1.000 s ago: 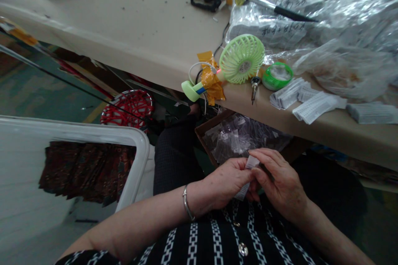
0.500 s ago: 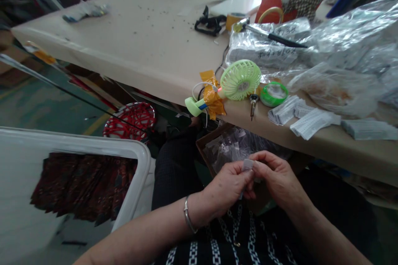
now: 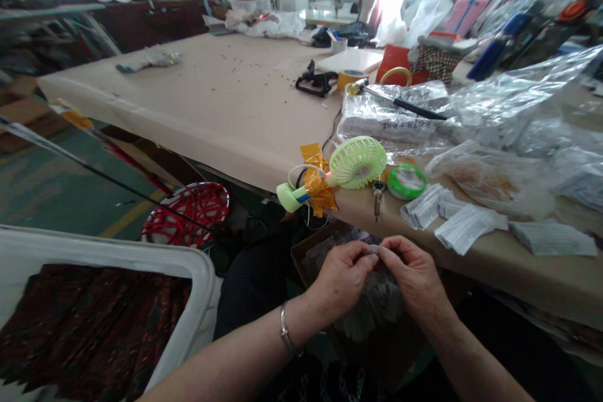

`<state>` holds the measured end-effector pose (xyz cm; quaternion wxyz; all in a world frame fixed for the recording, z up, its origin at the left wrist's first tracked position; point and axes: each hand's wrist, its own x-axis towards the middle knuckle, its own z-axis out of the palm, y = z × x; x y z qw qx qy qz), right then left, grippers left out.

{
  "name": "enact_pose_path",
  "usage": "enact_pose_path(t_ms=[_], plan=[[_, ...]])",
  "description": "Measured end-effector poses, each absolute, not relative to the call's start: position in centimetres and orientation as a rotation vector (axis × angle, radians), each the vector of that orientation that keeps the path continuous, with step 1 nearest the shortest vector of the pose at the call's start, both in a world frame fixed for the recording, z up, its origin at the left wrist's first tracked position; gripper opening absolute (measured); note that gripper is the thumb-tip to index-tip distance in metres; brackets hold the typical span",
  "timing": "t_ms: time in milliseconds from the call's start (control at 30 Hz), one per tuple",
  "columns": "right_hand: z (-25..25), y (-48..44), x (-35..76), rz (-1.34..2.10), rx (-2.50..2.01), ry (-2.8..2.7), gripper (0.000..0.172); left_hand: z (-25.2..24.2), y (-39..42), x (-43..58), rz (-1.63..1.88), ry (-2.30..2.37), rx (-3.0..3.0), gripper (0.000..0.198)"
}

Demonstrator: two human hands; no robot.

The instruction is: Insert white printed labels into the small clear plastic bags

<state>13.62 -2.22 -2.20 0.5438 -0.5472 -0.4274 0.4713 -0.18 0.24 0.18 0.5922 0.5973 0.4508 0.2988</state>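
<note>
Between my two hands is a small white label [image 3: 374, 249], mostly covered by the fingertips. My left hand [image 3: 342, 273], with a silver bangle on its wrist, pinches one side of it. My right hand [image 3: 409, 270] pinches the other side, thumb against forefinger. Below them a cardboard box [image 3: 301, 256] holds clear plastic pieces [image 3: 362, 311]. Stacks of printed white labels [image 3: 466, 227] lie along the table edge to the right. Nearby are a green round container [image 3: 406, 182] and a metal-tipped tool [image 3: 377, 201] jutting over the edge.
A light green fan [image 3: 358, 163] is fixed to the table [image 3: 226, 113] edge with orange tape. Plastic-wrapped packs [image 3: 391, 116] and a hammer-like tool [image 3: 400, 100] lie behind it. On the left, a white bin [image 3: 200, 282] holds dark patterned fabric pieces [image 3: 89, 320]. A red-corded stool [image 3: 188, 213] stands beyond.
The camera view has tilted up, showing more of the room behind the table. Both hands still pinch the label, which has turned so that less of its face shows.
</note>
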Motion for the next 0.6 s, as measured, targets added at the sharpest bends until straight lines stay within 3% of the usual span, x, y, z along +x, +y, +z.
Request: enact_pose_path(t_ms=[600], plan=[[-1.4, 0.5, 13.9, 0.768, -1.434, -1.251, 0.019, 0.9, 3.6, 0.2, 0.853, 1.167, 1.832, 0.021]])
